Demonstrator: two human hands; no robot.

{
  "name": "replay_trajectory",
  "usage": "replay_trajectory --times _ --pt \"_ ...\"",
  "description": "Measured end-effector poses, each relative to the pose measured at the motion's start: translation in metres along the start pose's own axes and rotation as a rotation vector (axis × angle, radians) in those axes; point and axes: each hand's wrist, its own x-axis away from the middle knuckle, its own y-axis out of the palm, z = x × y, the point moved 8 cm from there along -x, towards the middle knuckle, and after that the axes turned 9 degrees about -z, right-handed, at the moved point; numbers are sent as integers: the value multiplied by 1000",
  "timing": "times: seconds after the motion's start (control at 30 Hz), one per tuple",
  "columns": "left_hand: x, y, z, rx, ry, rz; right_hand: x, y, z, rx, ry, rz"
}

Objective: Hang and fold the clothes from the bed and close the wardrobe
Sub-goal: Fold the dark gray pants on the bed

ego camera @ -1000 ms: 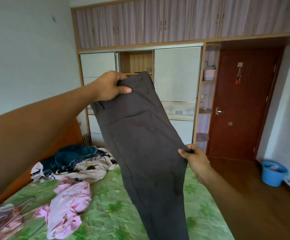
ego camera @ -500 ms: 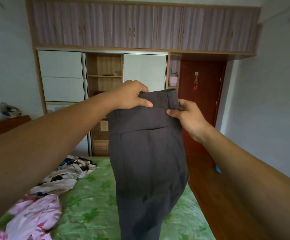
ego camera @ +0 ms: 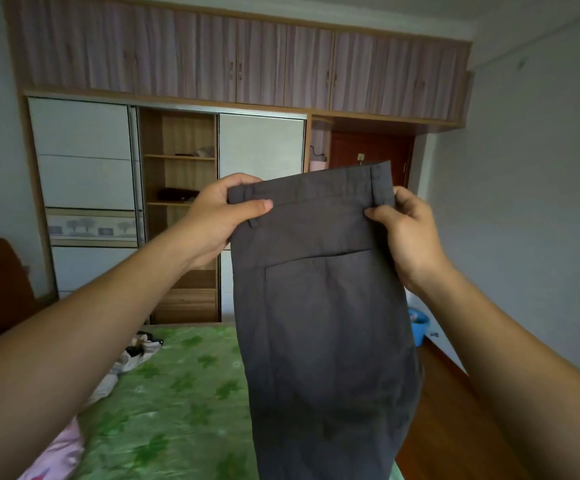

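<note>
Head view: a person holds up a pair of dark grey trousers (ego camera: 323,323) by the waistband (ego camera: 309,190), at arm's length over a green bed (ego camera: 184,393). The left hand (ego camera: 219,216) pinches one end of the band, thumb flat across the front of the cloth and the other fingers (ego camera: 240,180) curled behind it. The right hand (ego camera: 410,237) pinches the other end the same way, its thumb just under a belt loop (ego camera: 373,181).

Between the two thumbs the band lies nearly flat, tilted slightly up toward the right-hand fingers. The legs hang straight down below both grips and out of the bottom of the frame (the hems cannot be seen). Gripping both corners seems meant to let the cloth's own weight pull the legs straight, so that the seams can be lined up for folding or for draping over a hanger.

Beyond the left fingertips stands the wardrobe (ego camera: 177,220), its middle bay open on wooden shelves; closing it looks like the last step. Below the left forearm more clothes wait on the bed, a light crumpled pile (ego camera: 136,351) and a pink garment (ego camera: 63,448), so the job looks far from done.
</note>
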Motion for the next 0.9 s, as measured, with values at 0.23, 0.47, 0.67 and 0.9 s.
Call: replay_trajectory --times 0.23,0.47,0.67,0.9 --pt "-24 48 21 125 22 -129 -8 -34 -18 -133 -56 -12" --pt "-60 54 -60 -324 -133 -174 -23 -61 96 -41 102 -72" --pt "-52 50 -226 -847 -379 -229 1 -61 289 252 382 -299" --pt "18 38 -405 -1186 -647 -282 78 -25 469 567 642 -482"
